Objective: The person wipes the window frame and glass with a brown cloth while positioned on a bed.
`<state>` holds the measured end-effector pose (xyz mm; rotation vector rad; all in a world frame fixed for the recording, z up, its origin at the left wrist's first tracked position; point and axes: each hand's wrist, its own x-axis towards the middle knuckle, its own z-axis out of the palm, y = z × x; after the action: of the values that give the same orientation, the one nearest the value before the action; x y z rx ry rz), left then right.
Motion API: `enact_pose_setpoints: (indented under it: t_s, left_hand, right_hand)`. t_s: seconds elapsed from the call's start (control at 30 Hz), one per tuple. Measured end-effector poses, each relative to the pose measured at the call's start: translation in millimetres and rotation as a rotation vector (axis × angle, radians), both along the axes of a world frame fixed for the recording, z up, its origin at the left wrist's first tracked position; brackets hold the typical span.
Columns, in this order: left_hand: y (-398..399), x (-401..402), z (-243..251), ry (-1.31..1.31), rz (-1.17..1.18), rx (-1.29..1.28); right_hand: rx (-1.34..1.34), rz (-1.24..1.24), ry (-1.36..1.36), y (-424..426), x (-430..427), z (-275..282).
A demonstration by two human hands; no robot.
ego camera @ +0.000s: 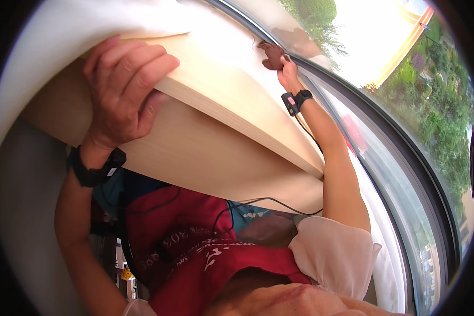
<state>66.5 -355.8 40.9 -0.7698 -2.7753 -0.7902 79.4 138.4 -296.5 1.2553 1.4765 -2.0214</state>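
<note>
My left hand [122, 87] is at the edge of a pale wooden board [237, 118], fingers over its top and thumb below the edge. In my right hand [289, 73] is a crumpled brown cloth [273, 56], pressed near the lower edge of the window frame [308, 63]. That arm reaches far out past the board. Each wrist wears a black strap with a small box, and a thin black cable [266, 199] hangs in front of the red apron [181, 221].
The window glass [379, 75] curves along the right, with trees [438, 106] outside. A white surface [83, 23] rises at the upper left. A lower pale wooden panel [205, 154] stands before my body. White fabric [387, 260] hangs beside my right arm.
</note>
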Motion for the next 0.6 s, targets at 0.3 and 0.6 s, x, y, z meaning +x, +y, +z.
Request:
enact_pose_setpoints:
  t_s: [0.3,0.6]
  left_hand:
    - [1,3,-1,-0.030,0.014,0.014]
    - [1,0,0,-0.022,0.011,0.034]
  right_hand:
    - [1.183,1.765,0.792,-50,-27,70]
    - [2.036,2.983,0.459,-12,-13,40]
